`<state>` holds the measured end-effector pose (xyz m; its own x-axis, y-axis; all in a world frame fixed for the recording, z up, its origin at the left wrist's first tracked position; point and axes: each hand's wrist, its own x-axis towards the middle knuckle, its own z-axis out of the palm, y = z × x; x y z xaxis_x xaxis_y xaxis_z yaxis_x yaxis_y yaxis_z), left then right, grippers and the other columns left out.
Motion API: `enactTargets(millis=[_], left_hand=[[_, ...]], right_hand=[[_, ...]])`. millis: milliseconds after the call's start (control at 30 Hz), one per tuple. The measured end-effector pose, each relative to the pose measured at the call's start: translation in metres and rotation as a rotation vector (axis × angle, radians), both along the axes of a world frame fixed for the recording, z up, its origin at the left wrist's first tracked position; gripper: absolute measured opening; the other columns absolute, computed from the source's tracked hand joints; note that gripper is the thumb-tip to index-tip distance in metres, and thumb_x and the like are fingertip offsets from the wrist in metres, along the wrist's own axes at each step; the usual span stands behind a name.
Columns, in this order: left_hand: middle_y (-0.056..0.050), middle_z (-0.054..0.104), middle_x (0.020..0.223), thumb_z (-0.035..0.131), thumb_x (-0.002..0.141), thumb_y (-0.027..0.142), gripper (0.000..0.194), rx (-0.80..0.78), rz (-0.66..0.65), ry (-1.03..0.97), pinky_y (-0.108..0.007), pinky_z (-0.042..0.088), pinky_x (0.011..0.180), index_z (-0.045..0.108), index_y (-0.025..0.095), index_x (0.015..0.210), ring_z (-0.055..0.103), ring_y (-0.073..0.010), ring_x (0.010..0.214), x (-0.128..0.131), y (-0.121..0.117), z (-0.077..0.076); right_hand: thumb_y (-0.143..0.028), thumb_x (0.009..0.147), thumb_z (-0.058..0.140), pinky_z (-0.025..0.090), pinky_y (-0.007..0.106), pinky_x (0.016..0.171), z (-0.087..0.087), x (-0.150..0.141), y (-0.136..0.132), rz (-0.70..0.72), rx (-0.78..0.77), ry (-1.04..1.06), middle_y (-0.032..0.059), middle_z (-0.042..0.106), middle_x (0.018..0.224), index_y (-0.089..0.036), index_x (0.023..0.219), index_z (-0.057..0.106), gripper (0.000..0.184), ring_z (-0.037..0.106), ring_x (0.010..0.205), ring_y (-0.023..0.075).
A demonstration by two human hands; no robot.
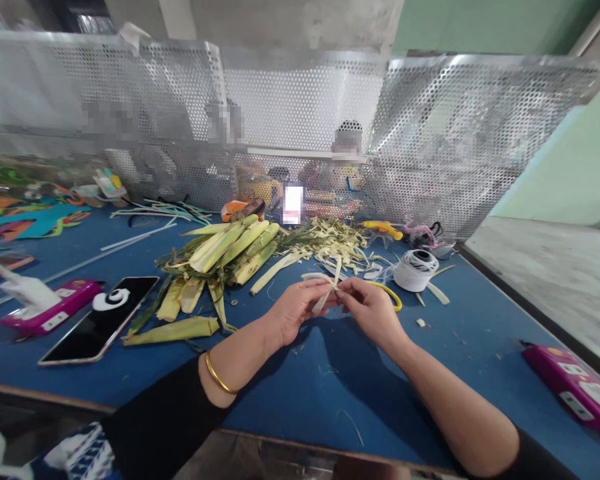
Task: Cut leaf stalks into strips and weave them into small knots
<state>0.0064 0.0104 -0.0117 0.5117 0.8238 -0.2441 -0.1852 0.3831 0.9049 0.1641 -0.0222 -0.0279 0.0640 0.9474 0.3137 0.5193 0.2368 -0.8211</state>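
Observation:
Pale strips of corn husk (337, 268) cross each other between my hands, above the middle of the blue table (300, 393). My left hand (297, 305) has its fingers closed on the strips from the left. From the right, my right hand (375, 308) pinches them close to the crossing point, its fingertips almost touching the left ones. Whether the strips are knotted there I cannot tell. Just beyond my right hand, a yellow loop handle (393, 295) shows, partly hidden. A spool of white thread (414, 272) stands to its right.
A heap of green corn husks (233, 247) lies left of centre, with shredded husk (340, 239) behind my hands. A dark phone (105, 320) and a purple power strip (55, 308) lie left. Another purple power strip (575, 383) lies right. A perforated metal screen (300, 93) borders the back.

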Motion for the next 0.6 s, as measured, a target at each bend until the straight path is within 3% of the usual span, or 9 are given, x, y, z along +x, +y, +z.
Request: enactTargets(millis=[133,267,400,500,600], left_hand=[[-0.008,0.072,0.079,0.079,0.067,0.037,0.034,-0.039,0.075,0.057,-0.027,0.05,0.072,0.069,0.012,0.087,0.069,-0.0181,0.073,0.0,-0.003,-0.001],[-0.009,0.072,0.076,0.078,0.069,0.042,0.034,-0.037,0.09,0.08,-0.028,0.052,0.067,0.069,0.012,0.084,0.069,-0.018,0.067,0.001,-0.005,0.002],[-0.007,0.072,0.075,0.076,0.073,0.034,0.025,-0.002,0.1,0.106,-0.026,0.051,0.062,0.072,0.015,0.089,0.069,-0.0168,0.067,0.001,-0.005,0.004],[-0.005,0.07,0.068,0.075,0.075,0.026,0.013,0.016,0.144,0.126,-0.025,0.051,0.062,0.072,0.014,0.081,0.067,-0.0149,0.062,0.003,-0.004,0.003],[-0.005,0.069,0.063,0.075,0.074,0.025,0.014,0.013,0.154,0.137,-0.026,0.052,0.064,0.07,0.013,0.071,0.065,-0.0139,0.058,0.005,-0.002,0.0]], right_hand=[[-0.032,0.083,0.052,0.043,0.028,0.064,0.005,-0.001,-0.004,0.094,0.102,-0.166,0.0031,0.067,0.076,-0.022,0.082,0.065,0.017,0.059,0.07,0.0179],[-0.037,0.085,0.051,0.036,0.025,0.054,0.007,-0.003,-0.007,-0.029,0.065,-0.256,0.0005,0.063,0.064,-0.022,0.079,0.061,0.019,0.053,0.056,0.0156],[-0.039,0.086,0.051,0.03,0.025,0.05,0.008,-0.004,-0.01,-0.094,0.076,-0.339,-0.002,0.054,0.054,-0.022,0.071,0.057,0.023,0.045,0.05,0.0137],[-0.035,0.086,0.049,0.033,0.024,0.053,0.009,-0.005,-0.012,-0.066,0.113,-0.364,-0.0002,0.059,0.059,-0.022,0.071,0.058,0.022,0.05,0.055,0.0144],[-0.03,0.086,0.047,0.033,0.025,0.055,0.01,-0.006,-0.013,-0.053,0.144,-0.412,0.0014,0.061,0.061,-0.022,0.069,0.058,0.022,0.052,0.057,0.0153]])
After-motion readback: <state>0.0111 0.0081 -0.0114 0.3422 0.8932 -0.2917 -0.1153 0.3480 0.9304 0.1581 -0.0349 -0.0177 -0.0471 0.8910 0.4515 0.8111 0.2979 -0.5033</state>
